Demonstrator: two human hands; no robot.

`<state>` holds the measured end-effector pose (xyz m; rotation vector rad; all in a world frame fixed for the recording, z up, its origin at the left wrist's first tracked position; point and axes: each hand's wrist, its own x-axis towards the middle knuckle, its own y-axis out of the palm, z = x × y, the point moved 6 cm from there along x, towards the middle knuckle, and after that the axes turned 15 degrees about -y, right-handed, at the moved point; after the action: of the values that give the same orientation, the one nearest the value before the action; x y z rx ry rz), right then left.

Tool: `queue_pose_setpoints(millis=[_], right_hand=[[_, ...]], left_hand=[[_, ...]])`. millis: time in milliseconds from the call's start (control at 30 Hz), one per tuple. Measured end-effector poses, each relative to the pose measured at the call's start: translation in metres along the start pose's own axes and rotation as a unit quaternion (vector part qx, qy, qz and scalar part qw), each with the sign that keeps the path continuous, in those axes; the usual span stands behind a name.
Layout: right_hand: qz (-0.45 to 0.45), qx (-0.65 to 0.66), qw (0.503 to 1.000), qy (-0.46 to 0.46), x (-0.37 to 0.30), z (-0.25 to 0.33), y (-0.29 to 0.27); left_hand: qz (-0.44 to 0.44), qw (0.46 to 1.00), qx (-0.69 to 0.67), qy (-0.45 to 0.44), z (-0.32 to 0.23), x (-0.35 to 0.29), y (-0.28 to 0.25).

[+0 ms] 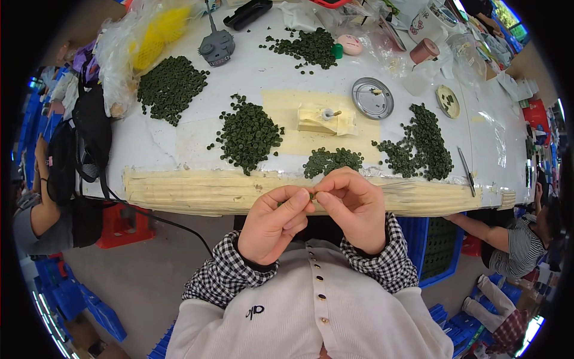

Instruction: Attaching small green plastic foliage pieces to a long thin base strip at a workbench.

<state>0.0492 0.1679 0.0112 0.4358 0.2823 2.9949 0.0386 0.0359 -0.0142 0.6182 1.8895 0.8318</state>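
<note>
Above the table's front edge, my left hand [278,222] and my right hand [354,209] meet fingertip to fingertip. Both are closed in a pinch on a small dark green piece [311,195], mostly covered by the fingers. Just beyond them lies a small heap of flat dark green pieces [332,161]. Left of it is a larger pile of round green pieces [248,135], and to the right a long pile of similar parts [428,143]. A block wrapped in cream tape [317,119], with a small peg on top, stands behind the small heap.
A round metal lid [372,99], a small dish [448,101] and a slim pointed tool [466,171] lie to the right. More green piles [173,88] and a grey toy tank turret [216,46] stand farther back. People sit at both sides. A black cable [161,220] hangs at left.
</note>
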Motion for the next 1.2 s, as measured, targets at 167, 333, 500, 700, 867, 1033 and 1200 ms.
queue_pose_setpoints(millis=[167,333,500,700,867,1033,1200], right_hand=[[0.026,-0.218,0.966,-0.140,0.005,0.020,0.003],[0.015,-0.292,0.937,-0.192,0.005,0.035,0.010],[-0.005,-0.278,0.943,-0.183,0.002,0.033,0.011],[0.000,-0.204,0.970,-0.136,0.000,0.029,0.015],[-0.004,-0.146,0.984,-0.100,0.000,0.023,0.011],[0.034,-0.103,0.991,-0.080,0.005,0.021,0.004],[0.078,-0.118,0.985,-0.104,0.008,0.024,0.001]], left_hand=[[-0.002,1.000,-0.001,0.015,0.000,0.001,-0.001],[0.003,0.998,0.014,0.056,-0.002,0.001,0.002],[-0.032,0.995,0.025,0.096,-0.004,-0.002,0.002],[-0.041,0.985,0.009,0.169,-0.008,-0.003,0.001],[-0.039,0.983,0.032,0.177,-0.010,-0.003,0.005],[0.082,0.994,0.003,0.073,-0.005,0.003,0.005],[0.068,0.996,0.046,0.033,-0.005,0.003,0.005]])
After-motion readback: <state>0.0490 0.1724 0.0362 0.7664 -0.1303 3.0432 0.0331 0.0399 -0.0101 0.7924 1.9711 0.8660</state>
